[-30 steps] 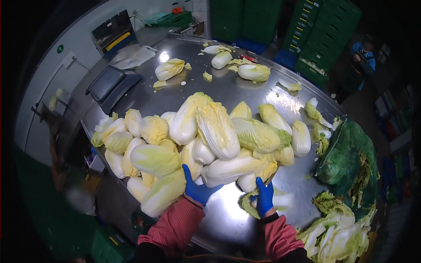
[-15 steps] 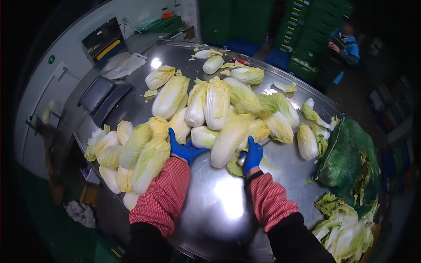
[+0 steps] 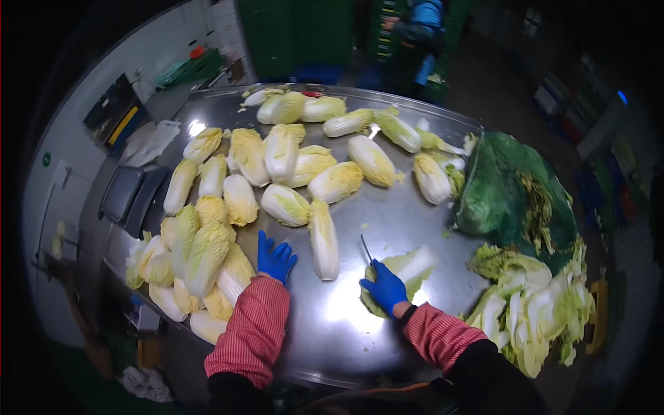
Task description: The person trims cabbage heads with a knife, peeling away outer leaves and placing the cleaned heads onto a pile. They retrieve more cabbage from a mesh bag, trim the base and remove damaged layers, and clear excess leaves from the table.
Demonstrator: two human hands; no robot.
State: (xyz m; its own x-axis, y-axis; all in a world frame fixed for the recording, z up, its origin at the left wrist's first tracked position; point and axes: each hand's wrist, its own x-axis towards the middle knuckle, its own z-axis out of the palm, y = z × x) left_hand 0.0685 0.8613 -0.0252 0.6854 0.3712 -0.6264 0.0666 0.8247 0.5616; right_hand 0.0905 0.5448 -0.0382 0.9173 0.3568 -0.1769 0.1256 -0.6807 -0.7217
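Observation:
My left hand (image 3: 277, 259), in a blue glove, has its fingers spread over the steel table, empty, just right of a heap of cabbages (image 3: 207, 256). In my right hand (image 3: 384, 285), also gloved in blue, is a knife (image 3: 366, 247) with its thin blade pointing up and away. Loose green leaves (image 3: 415, 266) lie under and beside that hand. Between my hands, a little farther off, a long pale cabbage (image 3: 324, 245) lies on the table. More whole cabbages (image 3: 282, 155) are spread behind it.
At the right, a green net sack (image 3: 494, 187) sits on the table (image 3: 325, 353) above a pile of trimmed leaves (image 3: 532, 304). A dark scale (image 3: 124, 194) stands at the left. A person in blue (image 3: 422, 28) is beyond the far edge, near green crates.
The view has shifted to the right. The clustered cabbages in the middle now lie more spread out. My right hand has moved away from the long cabbage, and the knife blade now shows clearly.

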